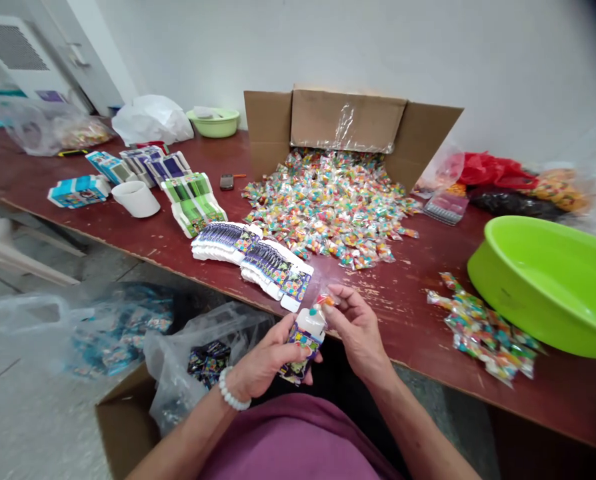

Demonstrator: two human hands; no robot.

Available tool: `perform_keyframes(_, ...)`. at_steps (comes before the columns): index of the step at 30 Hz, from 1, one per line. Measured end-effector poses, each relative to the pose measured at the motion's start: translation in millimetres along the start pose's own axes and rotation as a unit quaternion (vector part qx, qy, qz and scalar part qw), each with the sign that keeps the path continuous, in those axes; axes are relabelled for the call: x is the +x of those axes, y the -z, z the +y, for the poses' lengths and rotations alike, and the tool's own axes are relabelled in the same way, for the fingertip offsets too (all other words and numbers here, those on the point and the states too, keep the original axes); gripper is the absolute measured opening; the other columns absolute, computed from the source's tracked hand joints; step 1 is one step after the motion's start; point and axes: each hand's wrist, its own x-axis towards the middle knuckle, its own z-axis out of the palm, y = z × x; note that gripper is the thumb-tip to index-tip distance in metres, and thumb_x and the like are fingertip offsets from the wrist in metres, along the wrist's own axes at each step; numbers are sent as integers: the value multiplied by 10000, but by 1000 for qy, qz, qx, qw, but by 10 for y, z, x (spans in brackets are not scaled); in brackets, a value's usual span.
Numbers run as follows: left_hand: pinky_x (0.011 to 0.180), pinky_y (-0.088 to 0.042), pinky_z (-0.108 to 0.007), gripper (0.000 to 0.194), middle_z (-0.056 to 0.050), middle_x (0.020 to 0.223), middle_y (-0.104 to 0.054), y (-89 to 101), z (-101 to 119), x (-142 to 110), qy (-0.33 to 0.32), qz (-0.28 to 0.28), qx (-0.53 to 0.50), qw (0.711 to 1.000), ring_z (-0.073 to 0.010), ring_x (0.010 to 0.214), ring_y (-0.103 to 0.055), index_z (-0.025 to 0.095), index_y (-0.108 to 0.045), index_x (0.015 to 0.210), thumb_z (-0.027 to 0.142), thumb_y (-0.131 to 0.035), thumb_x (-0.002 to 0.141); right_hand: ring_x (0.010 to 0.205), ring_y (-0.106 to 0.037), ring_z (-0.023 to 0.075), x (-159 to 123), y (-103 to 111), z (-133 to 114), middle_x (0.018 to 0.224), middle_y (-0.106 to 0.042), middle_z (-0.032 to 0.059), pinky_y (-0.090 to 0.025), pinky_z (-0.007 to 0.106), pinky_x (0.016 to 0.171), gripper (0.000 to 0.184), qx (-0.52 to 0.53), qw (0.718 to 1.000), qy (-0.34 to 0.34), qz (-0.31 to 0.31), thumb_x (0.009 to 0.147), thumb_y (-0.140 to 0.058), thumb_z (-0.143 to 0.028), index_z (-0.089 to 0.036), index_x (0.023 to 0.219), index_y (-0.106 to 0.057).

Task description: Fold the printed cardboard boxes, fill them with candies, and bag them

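My left hand is closed round a small purple printed carton, whose white top flaps stand open. Over that opening, my right hand pinches a small clear packet of colourful candy between thumb and fingers. The packet's lower end is at the carton's mouth; how far it goes in I cannot tell. Just beyond the hands, flattened purple cartons lie fanned in overlapping rows at the table edge. A large heap of similar candy packets spills from a cardboard box lying on its side.
A green basin stands at the right beside a smaller pile of packets. Green flat cartons, a white roll and blue cartons sit at the left. Below the red table's edge, a plastic bag holds filled dark packs.
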Motion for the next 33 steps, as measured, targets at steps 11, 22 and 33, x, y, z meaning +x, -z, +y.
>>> perform_keyframes(11, 493, -489, -230, 348, -64, 803, -694, -118, 7, 19, -29, 41, -67, 996, -146, 527, -637, 166, -573, 1115, 395, -591, 854, 1159, -589, 235, -178, 202, 2, 1246, -588, 96, -494, 365, 937, 124, -232, 957, 152, -91, 946, -579, -265, -228, 938, -697)
perform_keyframes(22, 384, -473, -234, 527, -54, 653, -680, -116, -94, 116, 4, 129, -109, 986, -142, 423, -587, 132, -668, 905, 630, -494, 888, 1032, -620, 243, -129, 129, -290, 1196, -642, 98, -488, 400, 882, 135, -455, 836, 265, -155, 926, -616, -276, -228, 889, -736)
perform_keyframes(33, 402, -479, -226, 549, -68, 640, -684, -118, -71, 112, -20, 161, -79, 984, -146, 463, -596, 115, -684, 899, 645, -546, 851, 999, -631, 214, -115, 49, -255, 1230, -618, 68, -534, 374, 851, 218, -275, 929, 99, -227, 986, -542, -337, -265, 965, -747)
